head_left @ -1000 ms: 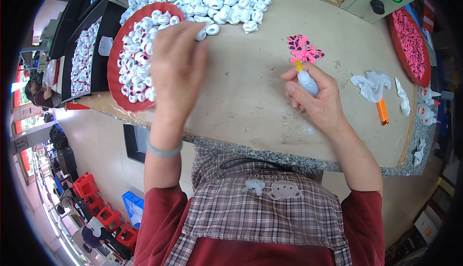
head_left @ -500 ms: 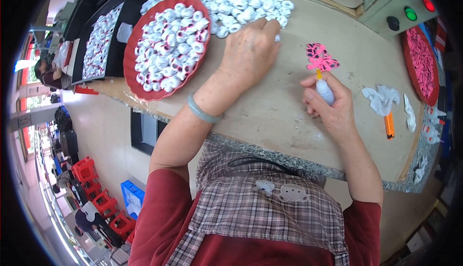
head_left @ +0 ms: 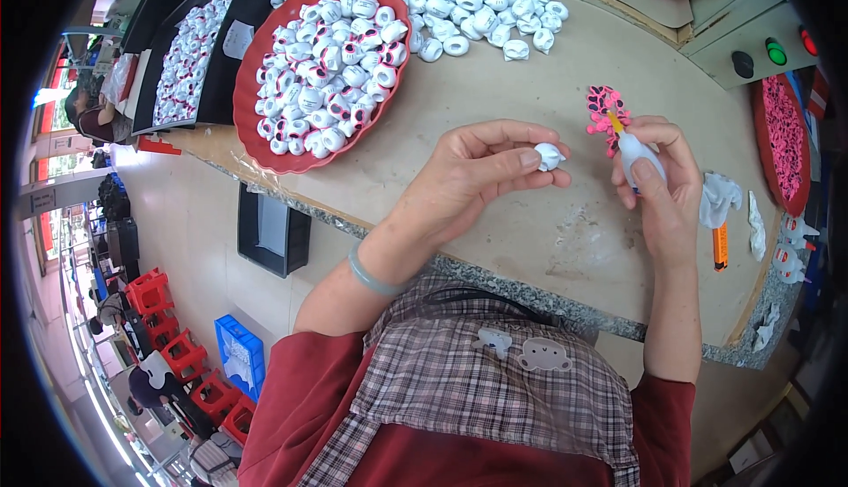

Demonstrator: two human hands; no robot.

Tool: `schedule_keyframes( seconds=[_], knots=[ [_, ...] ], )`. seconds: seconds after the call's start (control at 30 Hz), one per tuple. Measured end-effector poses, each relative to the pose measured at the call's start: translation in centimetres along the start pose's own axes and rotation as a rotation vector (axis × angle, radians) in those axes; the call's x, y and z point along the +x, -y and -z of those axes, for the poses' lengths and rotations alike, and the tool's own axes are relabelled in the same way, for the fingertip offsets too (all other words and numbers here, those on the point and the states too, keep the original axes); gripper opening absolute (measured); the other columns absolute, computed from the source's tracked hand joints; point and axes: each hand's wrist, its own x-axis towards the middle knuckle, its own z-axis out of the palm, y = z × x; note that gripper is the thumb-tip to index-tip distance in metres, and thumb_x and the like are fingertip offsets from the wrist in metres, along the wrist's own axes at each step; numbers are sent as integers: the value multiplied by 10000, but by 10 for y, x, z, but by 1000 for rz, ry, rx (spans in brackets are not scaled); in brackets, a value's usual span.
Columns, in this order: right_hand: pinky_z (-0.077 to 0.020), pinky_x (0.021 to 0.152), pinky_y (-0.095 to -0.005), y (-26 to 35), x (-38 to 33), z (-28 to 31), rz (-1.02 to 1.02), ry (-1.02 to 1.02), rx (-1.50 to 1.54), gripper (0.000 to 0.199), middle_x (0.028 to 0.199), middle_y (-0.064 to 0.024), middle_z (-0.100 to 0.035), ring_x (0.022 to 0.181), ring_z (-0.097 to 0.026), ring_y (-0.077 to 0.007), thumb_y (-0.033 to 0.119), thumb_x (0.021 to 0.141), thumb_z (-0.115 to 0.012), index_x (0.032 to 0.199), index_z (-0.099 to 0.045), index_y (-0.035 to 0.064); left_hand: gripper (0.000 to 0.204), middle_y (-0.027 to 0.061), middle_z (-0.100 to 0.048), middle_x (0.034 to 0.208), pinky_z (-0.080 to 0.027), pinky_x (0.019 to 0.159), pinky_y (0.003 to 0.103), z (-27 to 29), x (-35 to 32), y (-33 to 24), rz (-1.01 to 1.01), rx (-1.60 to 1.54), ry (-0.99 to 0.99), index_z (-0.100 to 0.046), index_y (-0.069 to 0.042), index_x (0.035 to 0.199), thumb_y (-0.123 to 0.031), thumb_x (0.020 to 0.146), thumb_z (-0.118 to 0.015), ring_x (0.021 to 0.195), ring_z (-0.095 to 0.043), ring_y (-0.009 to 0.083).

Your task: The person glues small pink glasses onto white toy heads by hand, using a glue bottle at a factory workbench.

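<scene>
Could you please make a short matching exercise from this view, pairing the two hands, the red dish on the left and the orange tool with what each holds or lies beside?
Column one
1. Left hand
2. Right hand
3. Left-side red dish
4. Orange tool

Column two
A. Lies beside a crumpled pale cloth
B. Grips a white squeeze bottle with a yellow tip
C. Holds many white pieces, some pink-edged
D. Holds a single small white piece

Pairs: 1-D, 2-B, 3-C, 4-A
</scene>
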Motion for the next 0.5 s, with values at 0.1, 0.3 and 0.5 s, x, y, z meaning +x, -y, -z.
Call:
schedule_keyframes(
  seconds=[0.1, 0.3, 0.5],
  knots=[
    [-385, 487, -187, -3, 0, 6, 19, -8, 6, 239, 918, -56, -531, 674, -544, -89, 57, 862, -593, 1083, -530, -10, 282, 187, -616, 1094, -529, 872, 304, 0, -2, 2, 2, -21, 1, -568, 41, 1157, -76, 900, -552, 944, -647, 261],
    [-406, 477, -181, 2, -2, 4, 6, -119, 151, 307, 837, -79, -598, 618, -557, -86, 6, 820, -647, 1098, -520, -15, 334, 194, -610, 1106, -521, 844, 272, 7, -3, 6, -45, -73, 23, -542, 56, 1189, -109, 899, -567, 919, -634, 193],
    [-428, 499, -161, 5, -7, -1, 67, -160, 64, 360, 868, -107, -637, 652, -577, -78, -19, 804, -672, 1124, -508, -15, 328, 198, -611, 1097, -530, 835, 268, 5, -2, 12, -32, -68, 15, -535, 56, 1182, -85, 889, -577, 915, -638, 188]
  ],
)
